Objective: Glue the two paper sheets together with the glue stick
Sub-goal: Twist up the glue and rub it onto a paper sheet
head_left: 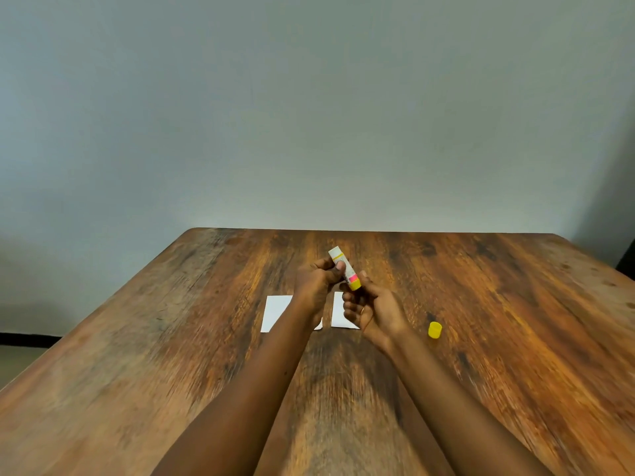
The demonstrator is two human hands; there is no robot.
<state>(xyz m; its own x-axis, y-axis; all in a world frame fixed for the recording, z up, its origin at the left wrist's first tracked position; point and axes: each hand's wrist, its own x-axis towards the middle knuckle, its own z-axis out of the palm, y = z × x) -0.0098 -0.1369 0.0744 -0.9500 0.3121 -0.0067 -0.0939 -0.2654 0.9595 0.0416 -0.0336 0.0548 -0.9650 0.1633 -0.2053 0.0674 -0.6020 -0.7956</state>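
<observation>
Both hands hold an uncapped glue stick (344,268), white with a pink band and a yellow base, tilted above the table. My left hand (318,280) grips its white body. The fingers of my right hand (369,309) pinch the yellow base end. Its yellow cap (434,330) lies on the table to the right of my right wrist. Two small white paper sheets lie side by side under my hands: the left sheet (276,312) and the right sheet (339,312), both partly hidden by my hands and forearms.
The wooden table (171,338) reaches from the near edge to a plain grey wall (309,115) behind it. The table's left edge runs diagonally at the left, with floor beyond. A dark object (627,259) shows at the far right edge.
</observation>
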